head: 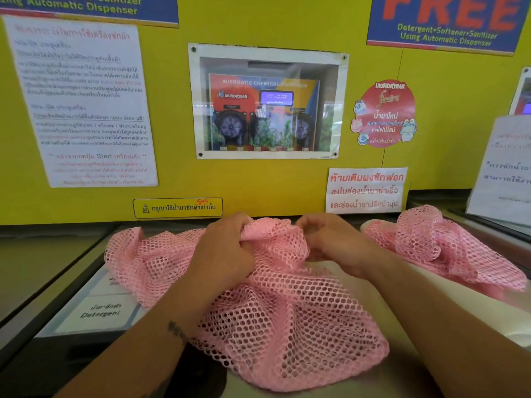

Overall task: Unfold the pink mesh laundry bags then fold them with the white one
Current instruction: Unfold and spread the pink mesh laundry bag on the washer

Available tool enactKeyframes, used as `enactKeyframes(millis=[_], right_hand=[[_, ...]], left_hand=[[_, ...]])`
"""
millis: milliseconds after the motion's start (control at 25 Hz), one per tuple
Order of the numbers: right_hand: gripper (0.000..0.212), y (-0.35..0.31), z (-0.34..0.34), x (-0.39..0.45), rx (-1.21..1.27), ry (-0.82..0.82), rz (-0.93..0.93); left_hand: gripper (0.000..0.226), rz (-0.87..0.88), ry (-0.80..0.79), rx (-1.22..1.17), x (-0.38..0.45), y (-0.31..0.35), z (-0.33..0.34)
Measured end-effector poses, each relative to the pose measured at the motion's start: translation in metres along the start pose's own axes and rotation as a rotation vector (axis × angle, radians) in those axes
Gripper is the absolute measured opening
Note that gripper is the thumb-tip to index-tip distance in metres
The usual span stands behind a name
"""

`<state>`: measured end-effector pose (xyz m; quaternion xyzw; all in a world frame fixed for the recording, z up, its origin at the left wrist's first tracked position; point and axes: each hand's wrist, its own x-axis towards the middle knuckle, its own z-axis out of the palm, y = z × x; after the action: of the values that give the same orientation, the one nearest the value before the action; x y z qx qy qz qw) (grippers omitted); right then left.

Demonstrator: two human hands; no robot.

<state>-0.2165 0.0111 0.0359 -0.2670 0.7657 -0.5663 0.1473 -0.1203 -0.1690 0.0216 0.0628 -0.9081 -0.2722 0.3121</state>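
Pink mesh laundry bag [275, 320] bunches at its far edge under both hands: the left hand [227, 251] and the right hand [330, 242] each clench a fold of netting in curled fingers, nearly side by side. Below the fingers the bag spreads rumpled toward the person. Right of the right hand lies a second pink mesh bag [436, 242], crumpled on the white bag [448, 300].
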Motion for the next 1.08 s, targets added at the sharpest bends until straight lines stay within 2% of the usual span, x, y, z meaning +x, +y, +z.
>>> enactKeyframes(millis=[80, 160, 240, 280, 400, 520, 560, 600, 640, 680, 760, 800, 840, 920, 1000, 1040, 1080], right_hand=[[0.019, -0.002, -0.014, 0.001, -0.130, 0.304, -0.094], [0.017, 0.001, -0.025, 0.003, -0.419, 0.619, -0.226], [0.023, 0.003, -0.030, 0.005, -0.526, 0.736, -0.324], [0.027, 0.004, -0.031, 0.006, -0.527, 0.725, -0.343], [0.028, 0.012, -0.031, 0.010, -0.711, 0.663, -0.260], [0.025, 0.018, -0.033, 0.012, -0.792, 0.606, -0.209], [0.022, 0.019, -0.034, 0.011, -0.786, 0.488, -0.175], [0.018, 0.019, -0.033, 0.009, -0.816, 0.302, -0.112], [0.015, 0.019, -0.032, 0.006, -0.866, 0.115, -0.039], [0.014, 0.019, -0.031, 0.003, -0.902, -0.004, 0.011], [0.012, 0.015, -0.030, -0.002, -0.843, -0.039, 0.019], [0.014, 0.014, -0.030, -0.003, -0.754, 0.002, -0.002], [0.016, 0.013, -0.029, -0.003, -0.667, 0.072, -0.022], [0.020, 0.013, -0.028, -0.001, -0.687, 0.199, -0.023], [0.027, 0.016, -0.024, 0.000, -0.915, 0.158, 0.040], [0.027, 0.019, -0.022, 0.000, -1.000, 0.104, 0.076], [0.021, 0.020, -0.021, 0.002, -1.006, 0.079, 0.096]], left_hand=[[0.034, -0.028, -0.076, 0.040, 0.001, -0.001, -0.006], [0.038, -0.055, -0.267, 0.018, 0.000, 0.000, -0.011], [0.028, -0.074, -0.497, -0.011, -0.002, 0.002, -0.012], [0.015, -0.084, -0.580, -0.003, -0.004, 0.005, -0.013], [0.033, -0.159, -0.661, -0.045, -0.006, 0.010, -0.018], [0.019, -0.072, -0.452, 0.048, -0.004, 0.006, -0.012], [0.027, -0.040, -0.412, 0.110, -0.003, 0.003, -0.010], [0.049, -0.014, -0.439, 0.166, -0.004, 0.002, -0.009], [0.065, -0.009, -0.513, 0.217, -0.005, -0.001, -0.008], [0.068, -0.013, -0.608, 0.289, -0.006, -0.001, -0.007], [0.059, -0.050, -0.757, 0.376, -0.008, 0.001, -0.009], [0.051, -0.111, -0.748, 0.306, -0.006, 0.001, -0.011], [0.043, -0.173, -0.697, 0.231, -0.006, 0.004, -0.013], [0.040, -0.194, -0.445, 0.236, -0.003, 0.005, -0.012], [0.029, -0.061, -0.191, 0.349, 0.000, 0.005, -0.006], [0.020, 0.019, -0.117, 0.328, 0.000, 0.005, -0.002], [0.027, 0.088, -0.101, 0.288, 0.002, 0.006, 0.002]])
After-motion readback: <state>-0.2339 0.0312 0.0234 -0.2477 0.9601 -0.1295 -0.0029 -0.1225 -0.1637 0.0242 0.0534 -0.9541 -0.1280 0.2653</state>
